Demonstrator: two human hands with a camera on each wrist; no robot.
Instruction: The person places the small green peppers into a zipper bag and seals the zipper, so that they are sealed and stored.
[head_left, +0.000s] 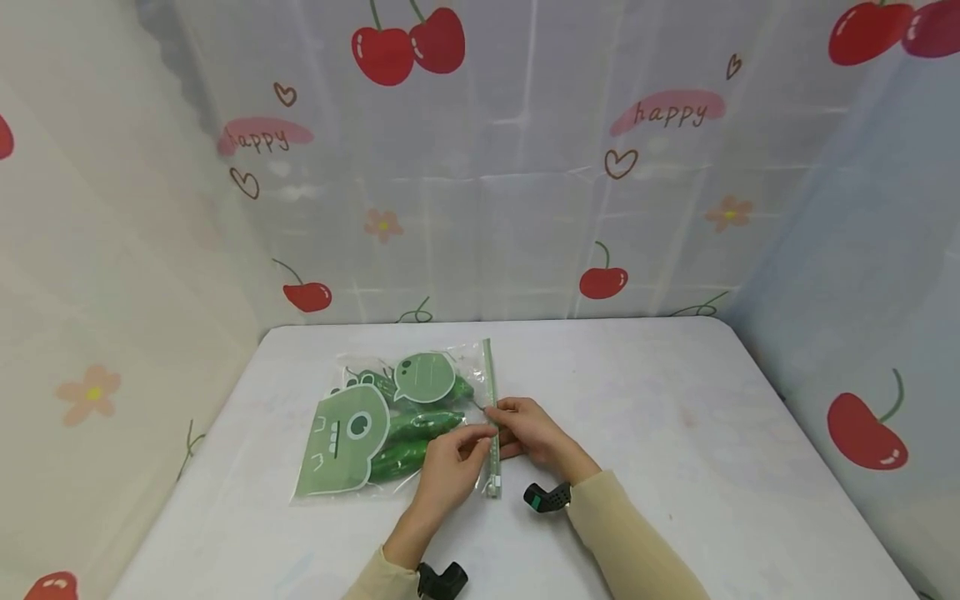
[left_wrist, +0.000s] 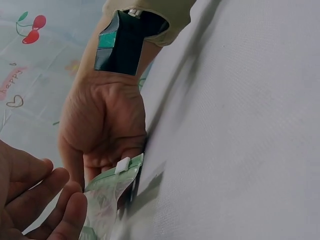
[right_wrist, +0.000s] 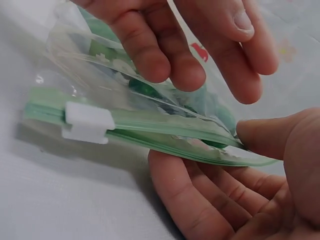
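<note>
A clear zip bag (head_left: 489,367) with a green cartoon print lies flat on the table, its green-edged mouth to the right. Several long green peppers (head_left: 426,426) are inside; one has its thin stem pointing toward the mouth. My right hand (head_left: 536,433) holds the middle of the mouth edge, thumb on top and fingers underneath. The mouth gapes slightly there in the right wrist view. Over the bag beside the mouth hovers my left hand (head_left: 450,471), its fingers loosely bent with nothing between them. A white slider (right_wrist: 89,122) sits at the near end of the zip.
The white table (head_left: 675,400) extends around the bag. Behind it and on both sides hang pale curtains (head_left: 487,250) printed with cherries. Black wrist cameras (head_left: 442,581) are strapped to both wrists.
</note>
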